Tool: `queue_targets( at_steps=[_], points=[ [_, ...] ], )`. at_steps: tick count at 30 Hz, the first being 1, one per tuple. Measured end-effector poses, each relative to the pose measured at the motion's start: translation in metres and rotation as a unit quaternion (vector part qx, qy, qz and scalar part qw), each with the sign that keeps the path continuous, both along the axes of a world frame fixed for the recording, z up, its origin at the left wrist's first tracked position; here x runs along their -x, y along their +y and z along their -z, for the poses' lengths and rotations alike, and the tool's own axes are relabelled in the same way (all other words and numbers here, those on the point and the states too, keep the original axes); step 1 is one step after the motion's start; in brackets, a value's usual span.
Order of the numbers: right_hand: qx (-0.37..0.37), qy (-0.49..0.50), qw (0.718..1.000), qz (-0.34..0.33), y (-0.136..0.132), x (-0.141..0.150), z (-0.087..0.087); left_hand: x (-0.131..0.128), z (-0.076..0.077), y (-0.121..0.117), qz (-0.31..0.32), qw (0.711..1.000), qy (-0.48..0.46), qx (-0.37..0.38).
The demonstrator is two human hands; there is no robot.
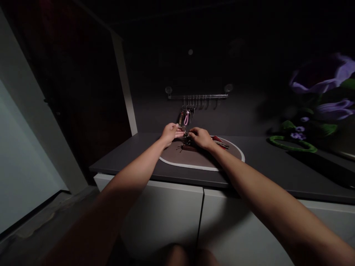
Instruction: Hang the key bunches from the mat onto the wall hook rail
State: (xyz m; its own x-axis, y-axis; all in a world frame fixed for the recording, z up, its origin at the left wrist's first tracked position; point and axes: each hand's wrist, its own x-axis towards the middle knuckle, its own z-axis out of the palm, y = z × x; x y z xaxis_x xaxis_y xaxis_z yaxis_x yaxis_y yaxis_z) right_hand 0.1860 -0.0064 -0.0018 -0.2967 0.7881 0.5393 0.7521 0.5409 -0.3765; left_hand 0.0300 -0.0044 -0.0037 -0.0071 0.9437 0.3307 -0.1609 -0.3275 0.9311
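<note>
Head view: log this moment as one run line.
Left hand: at small key ring | Right hand: at same ring, grip unclear | Nearby: keys on wall rail hooks; brown oval mat

A home entryway: keys (186, 115) on a wall rail (197, 96) above white cabinets (163, 218).

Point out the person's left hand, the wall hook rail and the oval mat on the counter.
Left hand (171, 133): head view, on the back of the hand.
Wall hook rail (197, 96): head view, on the middle of the bar.
Oval mat (194, 158): head view, on its brown surface below the hands.

Dark countertop (266, 162), white-rimmed brown mat (196, 159), keys (186, 147), green cord loop (291, 148)
</note>
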Motion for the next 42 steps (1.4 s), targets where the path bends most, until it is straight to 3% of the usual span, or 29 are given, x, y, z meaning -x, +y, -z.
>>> queue_targets(
  at_steps=[12,17,21,28,42],
  points=[
    [-0.051,0.062,0.993,-0.081,-0.002,0.003,0.002,-0.003,-0.003,-0.003,0.037,0.997,-0.065,0.02],
    [-0.073,0.051,0.993,-0.081,-0.001,0.002,0.001,-0.003,-0.002,-0.003,0.062,0.995,-0.072,0.011],
    [-0.098,0.045,0.992,-0.072,-0.002,0.001,-0.001,-0.003,-0.003,-0.003,0.047,0.995,-0.085,0.018],
    [-0.103,0.1,0.989,-0.042,0.001,-0.002,-0.001,-0.003,-0.004,-0.004,0.053,0.992,-0.108,0.035],
    [-0.052,0.214,0.974,-0.058,0.01,-0.007,-0.001,-0.006,0.005,-0.001,0.035,0.998,-0.008,0.061]
  ],
)
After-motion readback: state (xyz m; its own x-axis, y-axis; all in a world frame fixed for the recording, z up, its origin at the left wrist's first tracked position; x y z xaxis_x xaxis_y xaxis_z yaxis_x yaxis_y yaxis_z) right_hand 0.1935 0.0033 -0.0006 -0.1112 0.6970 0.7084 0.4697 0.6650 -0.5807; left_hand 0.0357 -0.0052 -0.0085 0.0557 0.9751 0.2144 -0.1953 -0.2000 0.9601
